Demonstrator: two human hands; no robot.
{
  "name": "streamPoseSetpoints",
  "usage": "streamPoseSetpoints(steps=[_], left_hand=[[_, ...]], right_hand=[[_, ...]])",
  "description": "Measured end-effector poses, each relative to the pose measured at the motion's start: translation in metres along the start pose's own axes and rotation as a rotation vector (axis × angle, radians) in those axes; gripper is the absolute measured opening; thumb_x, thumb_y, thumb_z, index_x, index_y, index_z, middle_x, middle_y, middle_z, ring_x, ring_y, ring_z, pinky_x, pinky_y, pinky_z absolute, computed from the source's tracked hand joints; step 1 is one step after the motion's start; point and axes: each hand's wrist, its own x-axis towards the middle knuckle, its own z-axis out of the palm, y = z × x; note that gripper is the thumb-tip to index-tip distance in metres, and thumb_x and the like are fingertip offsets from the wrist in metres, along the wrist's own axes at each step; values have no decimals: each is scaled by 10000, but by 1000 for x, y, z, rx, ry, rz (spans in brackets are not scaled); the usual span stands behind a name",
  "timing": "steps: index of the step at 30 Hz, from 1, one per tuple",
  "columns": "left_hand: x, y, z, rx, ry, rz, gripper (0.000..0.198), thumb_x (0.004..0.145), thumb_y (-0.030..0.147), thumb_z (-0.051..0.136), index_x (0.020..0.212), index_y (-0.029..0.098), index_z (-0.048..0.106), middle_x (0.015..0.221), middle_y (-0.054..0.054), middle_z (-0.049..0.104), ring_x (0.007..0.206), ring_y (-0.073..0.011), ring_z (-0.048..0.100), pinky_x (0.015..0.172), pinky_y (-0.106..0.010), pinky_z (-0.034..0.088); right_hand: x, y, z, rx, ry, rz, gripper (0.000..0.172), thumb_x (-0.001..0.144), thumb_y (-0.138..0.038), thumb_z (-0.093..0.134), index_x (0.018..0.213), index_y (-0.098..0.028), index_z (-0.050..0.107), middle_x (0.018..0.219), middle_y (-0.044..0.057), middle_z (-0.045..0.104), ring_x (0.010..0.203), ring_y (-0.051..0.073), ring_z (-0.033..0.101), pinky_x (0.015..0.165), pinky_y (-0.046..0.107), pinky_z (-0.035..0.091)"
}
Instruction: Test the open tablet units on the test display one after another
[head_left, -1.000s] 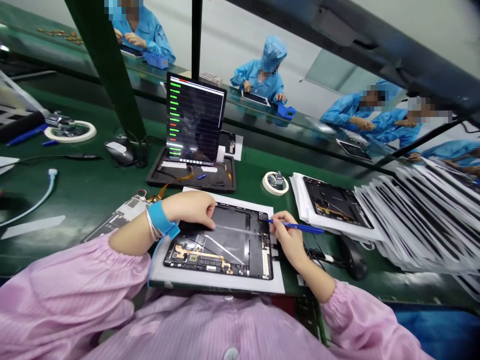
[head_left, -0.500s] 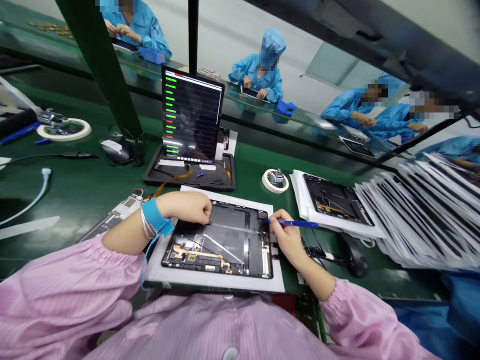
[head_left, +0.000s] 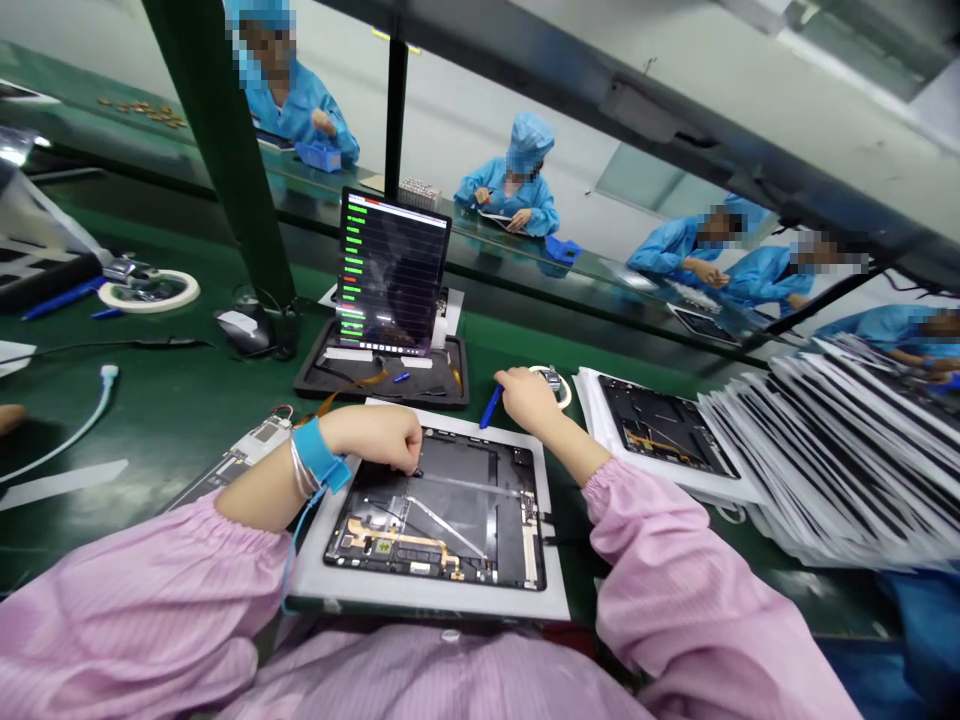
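"Noting left hand (head_left: 386,438), bent over far left part of opened tablet housing (head_left: 459,500), fingers curled inward; cannot tell whether pinching anything"

"Worn on that wrist?"

"Blue wristband (head_left: 313,452), with thin blue cord trailing down"

"And how to log the housing?"

"Lying flat on white sheet (head_left: 499,603), close before the body; showing copper-coloured ribbon (head_left: 397,537) toward near left edge, pale strip (head_left: 446,525) slanting across"

"Now right hand (head_left: 531,400)?"

"Out past far edge of housing, fingers closed on blue pen-like tool (head_left: 491,407) (mostly hidden under the palm), slanting down with visible end near far edge of sheet; just beside tape roll (head_left: 567,391), partly covered from view"

"Anything farther out?"

"Noting lit screen (head_left: 394,280) standing tilted in black tray (head_left: 313,374) beyond the housing; off to the right, second housing (head_left: 667,425) resting on white sheets, with tall leaning stack (head_left: 847,450) beside"
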Motion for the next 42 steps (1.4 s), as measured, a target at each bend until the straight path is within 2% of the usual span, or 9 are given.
streamPoseSetpoints(steps=[4, 10, 14, 16, 19, 25, 31, 36, 42], left_hand=[[2, -2, 0, -4, -10, 18, 141, 622, 236, 583, 667, 185, 707, 720, -30, 712, 650, -155, 607, 582, -218, 405], [0, -4, -3, 2, 38, 46, 128, 642, 251, 585, 641, 174, 688, 681, -26, 693, 621, -151, 590, 563, -218, 390], [1, -7, -6, -17, 176, 61, 199, 661, 352, 601, 658, 166, 672, 658, -19, 672, 594, -140, 564, 544, -215, 374], [3, -7, -6, -42, 279, 44, 243, 680, 396, 593, 683, 164, 663, 661, -19, 665, 590, -139, 561, 537, -219, 369], [7, -6, -7, -76, 444, 26, 259, 722, 402, 558, 688, 161, 645, 659, -19, 653, 590, -139, 556, 542, -229, 363], [11, -6, -10, -157, 707, 103, 411, 794, 521, 478, 673, 155, 620, 639, -23, 618, 607, -151, 537, 566, -252, 369], [5, -10, -21, -472, 993, 133, 449, 827, 544, 439, 747, 143, 624, 704, -35, 633, 604, -128, 529, 582, -237, 390], [1, -16, -28, -765, 1290, 102, 502, 847, 575, 364, 942, 142, 598, 770, -36, 625, 569, -106, 496, 550, -221, 389], [13, -18, -22, -719, 1178, 82, 534, 851, 605, 327, 964, 143, 571, 788, -38, 626, 566, -113, 504, 539, -225, 395]], right_hand=[[41, 27, -9, -21, 54, 77, 353, 878, -153, 377, 1171, -180, 573, 1136, 114, 586, 1074, 244, 502, 880, 319, 392], [72, 54, -26, -40, 147, 351, 468, 954, -329, 277, 1262, -23, 453, 1313, 277, 407, 1222, 366, 370, 928, 504, 334], [44, 22, -27, 8, 153, 167, 375, 946, -318, 326, 1189, -99, 510, 1294, 223, 449, 1231, 320, 376, 956, 451, 305], [15, 3, -23, 57, 42, 22, 256, 906, -359, 443, 937, -169, 612, 1009, 145, 617, 987, 272, 552, 832, 367, 388], [-27, -16, -9, 162, -102, -94, 231, 757, -426, 664, 791, -208, 593, 767, 47, 619, 702, 192, 567, 641, 282, 397], [-48, -24, 19, 411, -158, -120, 213, 796, -318, 629, 690, -197, 490, 704, -5, 532, 704, 157, 508, 632, 251, 375], [-63, -35, 16, 451, -56, -55, 153, 884, -312, 495, 776, -218, 442, 672, -7, 514, 620, 161, 471, 599, 265, 334], [-51, 0, 3, 805, 285, 107, 270, 835, -485, 535, 799, -222, 487, 678, -27, 522, 608, 142, 486, 578, 243, 374], [39, 81, -16, 784, 538, 457, 330, 900, -474, 468, 869, -152, 536, 773, 13, 566, 697, 146, 539, 635, 272, 451]])
